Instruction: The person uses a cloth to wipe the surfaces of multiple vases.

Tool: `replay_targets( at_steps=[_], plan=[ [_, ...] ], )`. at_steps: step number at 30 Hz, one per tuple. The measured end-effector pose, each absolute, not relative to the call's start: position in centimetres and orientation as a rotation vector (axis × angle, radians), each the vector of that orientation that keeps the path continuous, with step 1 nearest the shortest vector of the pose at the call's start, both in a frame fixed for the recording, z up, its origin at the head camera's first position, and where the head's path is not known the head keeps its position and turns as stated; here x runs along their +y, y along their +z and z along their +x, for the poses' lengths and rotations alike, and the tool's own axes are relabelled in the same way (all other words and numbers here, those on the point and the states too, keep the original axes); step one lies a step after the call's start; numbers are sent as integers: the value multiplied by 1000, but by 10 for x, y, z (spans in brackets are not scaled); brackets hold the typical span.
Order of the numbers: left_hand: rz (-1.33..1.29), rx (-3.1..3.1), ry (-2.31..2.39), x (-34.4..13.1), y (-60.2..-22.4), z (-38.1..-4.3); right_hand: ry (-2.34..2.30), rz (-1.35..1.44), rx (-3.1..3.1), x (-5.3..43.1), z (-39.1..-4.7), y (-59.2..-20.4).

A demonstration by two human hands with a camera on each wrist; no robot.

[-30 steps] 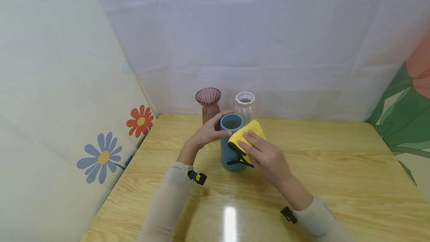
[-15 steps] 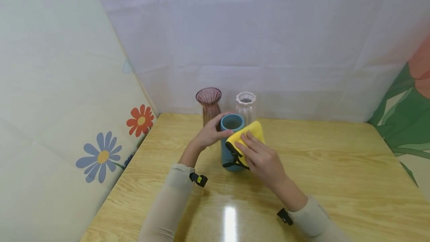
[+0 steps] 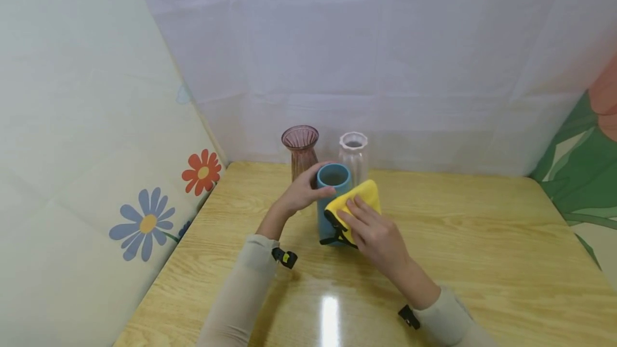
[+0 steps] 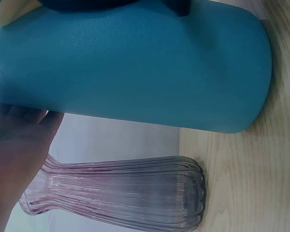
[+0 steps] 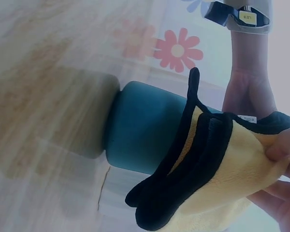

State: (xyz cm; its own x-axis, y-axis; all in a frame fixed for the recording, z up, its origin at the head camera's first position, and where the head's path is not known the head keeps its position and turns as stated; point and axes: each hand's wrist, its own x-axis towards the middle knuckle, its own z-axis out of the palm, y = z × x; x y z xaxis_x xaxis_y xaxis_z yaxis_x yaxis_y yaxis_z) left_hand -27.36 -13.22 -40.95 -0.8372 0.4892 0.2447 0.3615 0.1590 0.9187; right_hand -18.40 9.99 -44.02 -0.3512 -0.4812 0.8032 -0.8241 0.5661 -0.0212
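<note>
1. At frame centre, a smooth blue cylindrical vase (image 3: 325,219) was gripped high up by the left hand (image 3: 302,191).
2. A soft, black-edged yellow cloth (image 3: 365,195) was pinched by the right hand (image 3: 382,238).
3. The vase was judged stiff, best clasped there.

Looks soft and fuzzy on the yellow cloth (image 3: 367,193), smooth and dull on the blue vase (image 4: 145,67), shiny like ridged glass on the purple vase (image 4: 121,193), and woody but glossy on the table (image 3: 482,240).
</note>
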Motion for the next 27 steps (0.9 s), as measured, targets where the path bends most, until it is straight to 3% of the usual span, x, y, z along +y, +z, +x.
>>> replay_targets(
  at_steps=[27],
  plan=[
    [836, 2332, 1750, -134, -409, -274, 562, 1088, -2056, 103, -177, -464]
  ],
)
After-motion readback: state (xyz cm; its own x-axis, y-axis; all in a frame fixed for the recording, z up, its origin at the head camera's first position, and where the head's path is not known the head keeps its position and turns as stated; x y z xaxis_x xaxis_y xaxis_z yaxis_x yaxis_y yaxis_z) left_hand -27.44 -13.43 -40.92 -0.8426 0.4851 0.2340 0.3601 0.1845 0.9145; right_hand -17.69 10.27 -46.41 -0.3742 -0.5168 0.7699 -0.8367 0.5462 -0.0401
